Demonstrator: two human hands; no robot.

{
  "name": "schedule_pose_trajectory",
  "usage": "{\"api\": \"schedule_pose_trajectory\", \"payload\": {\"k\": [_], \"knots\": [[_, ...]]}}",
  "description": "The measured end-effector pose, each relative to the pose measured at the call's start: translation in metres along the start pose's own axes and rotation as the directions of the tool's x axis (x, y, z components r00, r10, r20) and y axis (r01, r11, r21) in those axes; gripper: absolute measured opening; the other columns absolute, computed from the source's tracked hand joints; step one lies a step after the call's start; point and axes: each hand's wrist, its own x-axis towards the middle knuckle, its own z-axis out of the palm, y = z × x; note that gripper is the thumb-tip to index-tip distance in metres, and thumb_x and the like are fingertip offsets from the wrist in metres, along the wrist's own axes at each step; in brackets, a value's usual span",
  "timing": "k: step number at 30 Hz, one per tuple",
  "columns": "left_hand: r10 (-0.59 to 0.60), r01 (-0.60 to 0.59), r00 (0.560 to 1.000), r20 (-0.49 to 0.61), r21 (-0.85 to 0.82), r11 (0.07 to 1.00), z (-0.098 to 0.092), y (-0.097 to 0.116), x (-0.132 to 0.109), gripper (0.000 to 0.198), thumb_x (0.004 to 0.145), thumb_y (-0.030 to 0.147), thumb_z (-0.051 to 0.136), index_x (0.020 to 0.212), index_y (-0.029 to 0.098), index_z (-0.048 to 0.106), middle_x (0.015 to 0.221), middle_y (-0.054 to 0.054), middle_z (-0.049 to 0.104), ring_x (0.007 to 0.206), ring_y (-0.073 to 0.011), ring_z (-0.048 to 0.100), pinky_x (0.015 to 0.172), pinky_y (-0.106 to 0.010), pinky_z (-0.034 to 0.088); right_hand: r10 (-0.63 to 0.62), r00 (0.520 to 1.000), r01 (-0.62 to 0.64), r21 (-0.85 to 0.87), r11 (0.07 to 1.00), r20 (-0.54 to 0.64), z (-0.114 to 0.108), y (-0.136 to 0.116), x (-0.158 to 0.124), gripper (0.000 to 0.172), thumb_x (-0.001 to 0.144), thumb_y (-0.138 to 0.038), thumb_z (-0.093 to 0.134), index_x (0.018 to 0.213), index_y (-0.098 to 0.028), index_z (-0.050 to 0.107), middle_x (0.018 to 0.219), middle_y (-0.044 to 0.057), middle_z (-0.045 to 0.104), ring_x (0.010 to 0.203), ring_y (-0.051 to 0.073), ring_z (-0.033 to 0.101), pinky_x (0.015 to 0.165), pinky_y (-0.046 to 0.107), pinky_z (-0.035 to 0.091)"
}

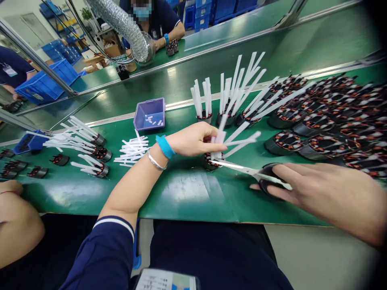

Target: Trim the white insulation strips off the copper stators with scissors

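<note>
Two bare hands worked over the green table (187,193). Nearest, at about 4 o'clock, the right hand (326,193) held a pair of black-handled scissors (256,173), its fingers threaded through the loops and the blades parted, their tips pointing toward 9 o'clock at the foot of a small wound stator (211,159). Just beyond, near the middle, the left hand (195,139) reached in from 7 o'clock, wearing a blue band and a silver bangle at the wrist; its fingers were pressed together, pinching the white paper strips (238,139) that stuck out of that stator and fanned toward 2 o'clock. The stator sat on the table directly under the left fingertips, touching the scissor blades or just beside them; which, I could not tell.

At 9 o'clock lay a loose heap of cut white strips (133,151), and farther toward 9 o'clock a cluster of stators with strips (90,149) lay on their sides. Behind the heap stood a small purple bin (150,114) with a few offcuts inside. At 12 to 1 o'clock several upright stators carried tall strips (229,96), and at 3 o'clock a crowd of stators (332,117) covered the table. Far off at 11 o'clock, another person sat beyond a ribbed silver hose (123,24).
</note>
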Motion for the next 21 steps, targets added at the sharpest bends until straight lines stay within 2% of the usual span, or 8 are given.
{"api": "schedule_pose_trajectory", "payload": {"k": [3, 7, 9, 12, 14, 17, 19, 21], "knots": [[-0.043, 0.04, 0.99, -0.131, -0.024, 0.999, -0.005, -0.009, -0.013, 0.032, 0.087, 0.04, 0.056, 0.067, 0.015, 0.051, 0.062, 0.001, 0.053, 0.057, -0.0083, 0.046, 0.055, -0.022, 0.038, -0.096, 0.992, 0.093, -0.038, 0.995, -0.088, 0.0, 0.001, -0.016, 0.05, 0.097, -0.058, 0.03, 0.071, -0.022, 0.052, 0.053, 0.001, 0.055, 0.043, 0.018, 0.053, 0.045, 0.03, 0.027], [-0.16, 0.138, 0.966, -0.205, -0.119, 0.983, 0.005, -0.025, -0.021, 0.027, 0.088, 0.032, 0.048, 0.065, 0.016, 0.047, 0.059, 0.003, 0.049, 0.051, -0.0062, 0.044, 0.049, -0.019, 0.036, -0.036, 0.997, 0.033, -0.05, 0.998, -0.063, 0.0, -0.001, -0.019, 0.053, 0.098, -0.057, 0.022, 0.074, -0.021, 0.051, 0.051, 0.001, 0.055, 0.038, 0.02, 0.054, 0.039, 0.03, 0.026], [-0.256, 0.18, 0.935, -0.246, -0.295, 0.938, 0.015, -0.032, -0.02, 0.025, 0.086, 0.028, 0.042, 0.064, 0.017, 0.044, 0.058, 0.003, 0.047, 0.048, -0.0069, 0.047, 0.045, -0.018, 0.037, -0.04, 0.998, 0.038, -0.034, 0.999, -0.044, -0.001, -0.001, -0.013, 0.055, 0.099, -0.055, 0.016, 0.072, -0.022, 0.05, 0.049, 0.001, 0.056, 0.037, 0.021, 0.054, 0.038, 0.03, 0.029], [-0.403, 0.174, 0.86, -0.313, -0.562, 0.809, 0.025, -0.036, -0.014, 0.015, 0.079, 0.025, 0.039, 0.066, 0.019, 0.039, 0.061, 0.002, 0.052, 0.048, -0.0098, 0.054, 0.044, -0.021, 0.041, -0.048, 0.999, 0.048, -0.01, 0.999, -0.016, -0.003, 0.002, -0.009, 0.056, 0.099, -0.053, 0.012, 0.071, -0.022, 0.049, 0.046, 0.001, 0.055, 0.036, 0.021, 0.054, 0.038, 0.031, 0.031], [-0.429, 0.141, 0.824, -0.37, -0.599, 0.788, 0.026, -0.033, -0.012, 0.008, 0.074, 0.025, 0.041, 0.069, 0.019, 0.041, 0.057, 0.004, 0.05, 0.041, -0.0073, 0.045, 0.041, -0.02, 0.036, -0.036, 0.999, 0.036, 0.005, 0.999, -0.008, -0.002, 0.006, -0.013, 0.054, 0.098, -0.056, 0.015, 0.071, -0.023, 0.048, 0.046, 0.0, 0.055, 0.035, 0.022, 0.053, 0.037, 0.031, 0.03], [-0.28, 0.113, 0.873, -0.398, -0.393, 0.912, 0.026, -0.023, -0.011, 0.011, 0.07, 0.027, 0.052, 0.075, 0.017, 0.052, 0.05, 0.008, 0.038, 0.04, -0.0045, 0.028, 0.041, -0.019, 0.024, 0.0, 1.0, 0.0, 0.011, 1.0, -0.008, 0.0, 0.011, -0.02, 0.05, 0.096, -0.057, 0.021, 0.072, -0.024, 0.049, 0.046, 0.0, 0.055, 0.034, 0.022, 0.052, 0.038, 0.031, 0.026], [-0.168, 0.116, 0.927, -0.337, -0.169, 0.979, 0.028, -0.015, -0.009, 0.026, 0.066, 0.031, 0.067, 0.085, 0.015, 0.058, 0.05, 0.01, 0.035, 0.045, -0.0048, 0.027, 0.044, -0.02, 0.022, 0.02, 0.999, -0.02, 0.02, 1.0, 0.033, 0.001, 0.011, -0.019, 0.045, 0.094, -0.057, 0.029, 0.073, -0.023, 0.051, 0.046, 0.0, 0.055, 0.035, 0.023, 0.052, 0.039, 0.031, 0.025], [-0.111, 0.113, 0.959, -0.26, -0.008, 0.994, 0.029, -0.007, -0.004, 0.04, 0.061, 0.038, 0.077, 0.089, 0.014, 0.06, 0.052, 0.009, 0.037, 0.049, -0.0052, 0.028, 0.047, -0.021, 0.022, 0.042, 0.99, -0.049, 0.054, 0.997, 0.138, 0.0, 0.009, -0.01, 0.038, 0.089, -0.056, 0.044, 0.073, -0.022, 0.053, 0.048, 0.001, 0.057, 0.038, 0.023, 0.054, 0.042, 0.03, 0.024]]}}
